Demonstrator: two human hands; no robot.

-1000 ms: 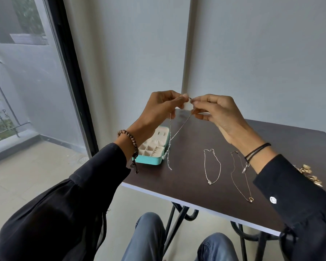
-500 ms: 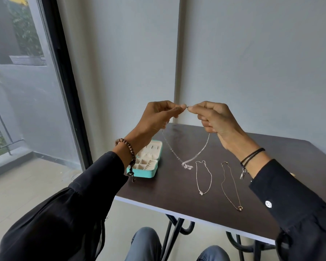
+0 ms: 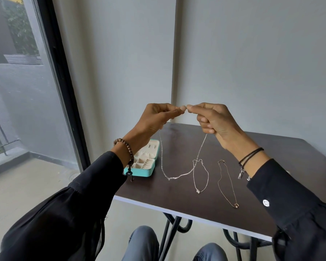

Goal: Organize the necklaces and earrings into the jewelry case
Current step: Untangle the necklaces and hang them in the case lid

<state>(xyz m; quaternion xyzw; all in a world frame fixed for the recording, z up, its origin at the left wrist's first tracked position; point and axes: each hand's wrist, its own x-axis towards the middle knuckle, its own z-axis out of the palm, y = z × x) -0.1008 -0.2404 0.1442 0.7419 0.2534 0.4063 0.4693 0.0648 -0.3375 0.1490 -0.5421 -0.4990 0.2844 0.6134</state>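
Observation:
My left hand [image 3: 156, 117] and my right hand [image 3: 213, 119] are raised above the table with fingertips almost meeting. Each pinches one end of a thin silver necklace [image 3: 184, 173], which hangs between them in a long loop with its pendant at the bottom. An open teal jewelry case [image 3: 146, 170] with cream compartments sits near the table's left edge, partly behind my left wrist. Two more necklaces lie flat on the table: a silver one [image 3: 200, 177] and a rose-gold one [image 3: 228, 185] with a ring pendant.
The dark brown table [image 3: 186, 202] has a pale front edge and black metal legs. A grey wall stands right behind it, and a black-framed glass door is on the left. My knees in jeans are below the front edge.
The hanging necklace went from a bunched double strand to a wide open loop, and its pendant dropped lower. The camera tilted up, so the table sits lower in view.

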